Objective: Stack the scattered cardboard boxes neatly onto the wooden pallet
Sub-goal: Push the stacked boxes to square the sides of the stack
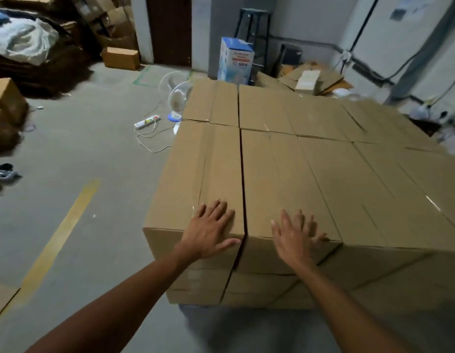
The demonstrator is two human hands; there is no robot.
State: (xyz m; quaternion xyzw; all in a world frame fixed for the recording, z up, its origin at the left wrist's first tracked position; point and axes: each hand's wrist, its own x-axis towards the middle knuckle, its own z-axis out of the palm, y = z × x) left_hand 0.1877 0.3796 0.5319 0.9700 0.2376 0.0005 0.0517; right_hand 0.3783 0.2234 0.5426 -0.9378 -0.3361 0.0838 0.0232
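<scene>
Boxes (297, 154) stacked | left hand (211, 231), right hand (295, 235) flat on top

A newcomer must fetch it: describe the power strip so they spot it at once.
Start at the big stack of cardboard boxes. On the floor left of its far left corner stands a small white fan, with the power strip beside it. It is the only flat white bar, with coloured switches and a looping cord.

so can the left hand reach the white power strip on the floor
Probably not from here: the left hand lies flat on the near-left box, and the power strip sits far off.
</scene>
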